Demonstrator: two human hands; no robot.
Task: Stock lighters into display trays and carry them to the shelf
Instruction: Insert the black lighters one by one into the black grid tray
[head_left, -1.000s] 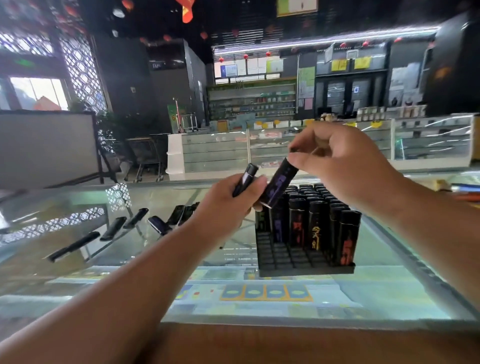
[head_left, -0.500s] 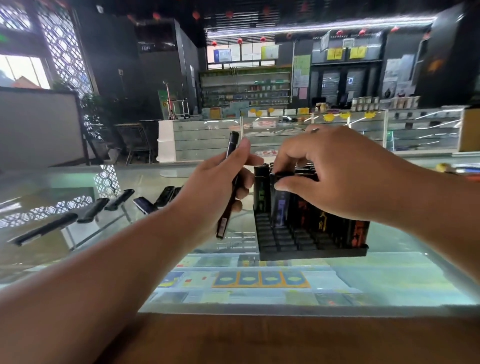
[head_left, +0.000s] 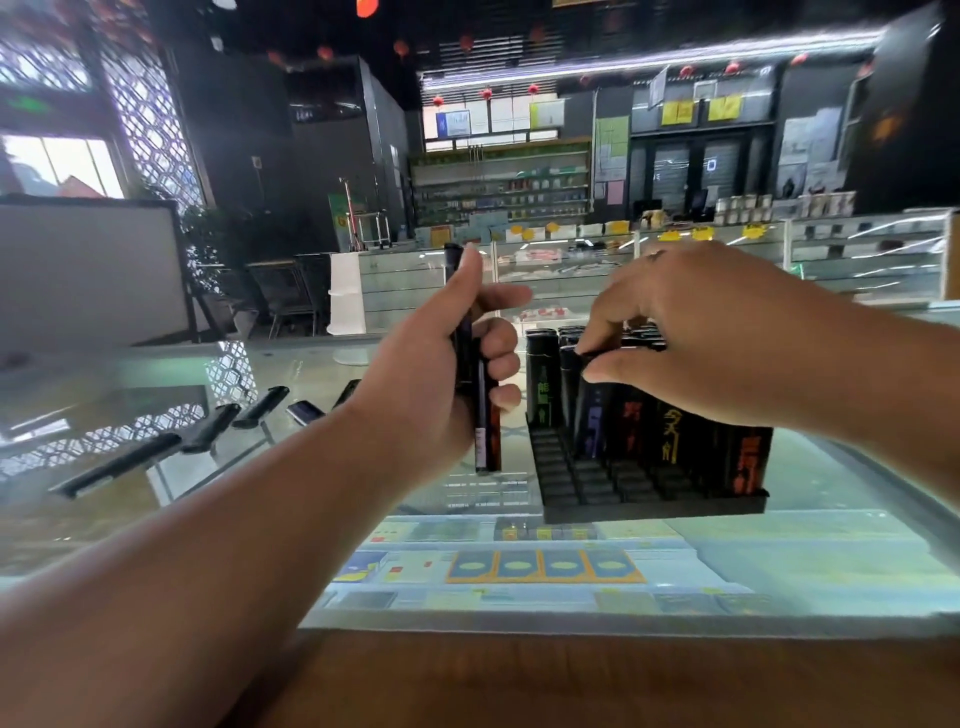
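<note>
**Right hand pinches a lighter in the tray; left hand grips a bundle**

Nearest, at 6 o'clock, a wooden counter edge (head_left: 519, 675) runs below both forearms. Beyond it lies the glass counter top (head_left: 810, 551), with printed packets showing beneath.

On the glass at about 4 o'clock stands the black display tray (head_left: 649, 508). Its front-left slots are bare, and its back and right rows hold upright black lighters marked in green, orange and yellow.

The right hand (head_left: 701, 338) reaches in from 3 o'clock above the tray. Its thumb and forefinger are closed on the cap of the purple-marked lighter (head_left: 595, 421), which stands upright in a slot near the tray's left side.

The left hand (head_left: 431, 384) is at centre, just off the tray's 9 o'clock side and apart from it. Its fingers are curled round a bundle of slim lighters (head_left: 487, 431) held upright, thumb along the top. It looks like two or three, but blur hides the count.

Out at 9 o'clock, loose lighters (head_left: 208, 427) lie flat in a row on the glass.

Farthest, at 12 o'clock, are glass display cases (head_left: 571, 270) and stocked shelves (head_left: 501, 182).
</note>
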